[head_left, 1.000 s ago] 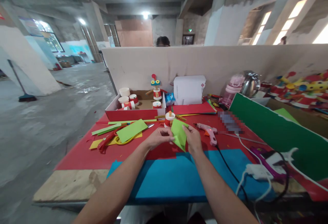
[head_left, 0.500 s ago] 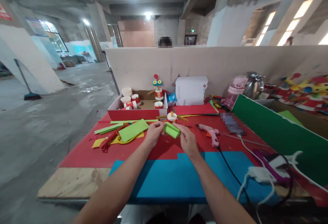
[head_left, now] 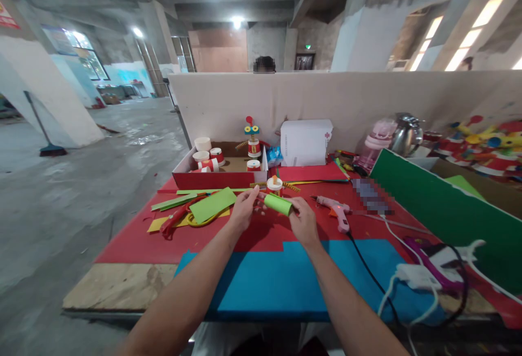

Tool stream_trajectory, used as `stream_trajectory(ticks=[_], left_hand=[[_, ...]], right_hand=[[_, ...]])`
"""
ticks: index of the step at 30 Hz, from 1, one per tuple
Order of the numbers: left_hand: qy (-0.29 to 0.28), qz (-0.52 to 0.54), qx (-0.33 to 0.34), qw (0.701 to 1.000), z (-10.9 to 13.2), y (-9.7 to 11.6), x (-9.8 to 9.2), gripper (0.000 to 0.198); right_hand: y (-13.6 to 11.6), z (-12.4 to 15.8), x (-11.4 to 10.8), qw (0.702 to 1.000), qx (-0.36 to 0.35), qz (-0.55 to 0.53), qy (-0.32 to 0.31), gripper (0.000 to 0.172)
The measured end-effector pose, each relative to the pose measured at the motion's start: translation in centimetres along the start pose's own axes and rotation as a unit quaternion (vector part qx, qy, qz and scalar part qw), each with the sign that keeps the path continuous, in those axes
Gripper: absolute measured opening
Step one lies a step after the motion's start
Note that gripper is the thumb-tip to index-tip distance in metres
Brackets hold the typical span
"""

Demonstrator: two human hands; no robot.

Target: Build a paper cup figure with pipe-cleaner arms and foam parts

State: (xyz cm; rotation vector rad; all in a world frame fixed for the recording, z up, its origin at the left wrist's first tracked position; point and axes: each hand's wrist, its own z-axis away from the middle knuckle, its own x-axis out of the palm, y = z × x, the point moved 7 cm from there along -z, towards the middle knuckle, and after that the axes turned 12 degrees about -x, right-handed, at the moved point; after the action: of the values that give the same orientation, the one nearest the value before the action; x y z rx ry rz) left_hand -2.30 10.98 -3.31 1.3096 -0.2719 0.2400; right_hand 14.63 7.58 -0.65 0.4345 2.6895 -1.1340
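Observation:
A sheet of green paper (head_left: 278,204), curled into a tube, is held above the red table covering in front of me. My right hand (head_left: 305,222) grips the tube's right end, some fingers hidden behind it. Beside the left end is my left hand (head_left: 244,208), fingers loosely apart and seemingly off the paper. Just behind the tube stands a small paper-cup figure (head_left: 274,183) with spring-like arms. A flat green paper piece (head_left: 212,205) lies left of my left hand, over red-handled scissors (head_left: 173,222). To the right rests a pink glue gun (head_left: 335,210).
A red-sided box (head_left: 220,181) with white cups and a finished figure (head_left: 253,147) stands behind. At right are a green-sided box (head_left: 432,214), a phone (head_left: 372,195), a power strip (head_left: 438,272) and cables. Blue sheeting (head_left: 265,285) covers the near edge.
The green paper has turned from a partly folded piece into a rounder tube. My left fingers have moved off its left end, while my right hand has taken a fuller grip.

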Motion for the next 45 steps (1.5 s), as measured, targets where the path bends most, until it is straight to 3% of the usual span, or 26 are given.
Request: stream_trajectory(ticks=[2, 5, 9, 15, 22, 32, 36, 40, 45], left_hand=[[-0.015, -0.022, 0.022, 0.999, 0.1, 0.7, 0.0, 0.046], [-0.068, -0.057, 0.031, 0.996, 0.4, 1.2, 0.5, 0.037], [-0.142, -0.085, -0.019, 0.986, 0.8, 0.5, 1.5, 0.034], [-0.138, -0.154, -0.003, 0.978, 1.0, 0.2, 2.0, 0.015], [-0.121, -0.149, 0.065, 0.979, 1.4, 1.3, 2.6, 0.012], [-0.118, -0.152, 0.068, 0.979, 1.4, 1.0, 2.9, 0.013], [-0.1, -0.092, 0.025, 0.99, 1.0, 0.5, 2.0, 0.011], [-0.083, -0.047, 0.015, 0.995, 0.4, 0.5, 1.1, 0.015], [-0.071, -0.036, 0.025, 0.997, 0.2, 0.5, 0.8, 0.015]], right_hand=[[1.6, 0.1, 0.2, 0.993, 0.084, -0.077, 0.013, 0.026], [3.3, 0.8, 1.3, 0.953, 0.203, -0.224, 0.023, 0.023], [3.6, 1.5, 2.2, 0.905, 0.281, -0.318, 0.029, 0.032], [2.6, 1.4, 2.5, 0.92, 0.27, -0.283, -0.027, 0.024], [2.4, 1.0, 1.8, 0.937, 0.247, -0.245, -0.013, 0.02], [2.6, 0.9, 1.3, 0.95, 0.236, -0.206, -0.01, 0.012], [2.6, 0.9, 1.6, 0.94, 0.247, -0.235, 0.0, 0.026], [2.7, 1.1, 1.6, 0.896, 0.288, -0.333, 0.061, 0.045], [2.4, 1.6, 2.5, 0.879, 0.304, -0.368, 0.003, 0.031]])
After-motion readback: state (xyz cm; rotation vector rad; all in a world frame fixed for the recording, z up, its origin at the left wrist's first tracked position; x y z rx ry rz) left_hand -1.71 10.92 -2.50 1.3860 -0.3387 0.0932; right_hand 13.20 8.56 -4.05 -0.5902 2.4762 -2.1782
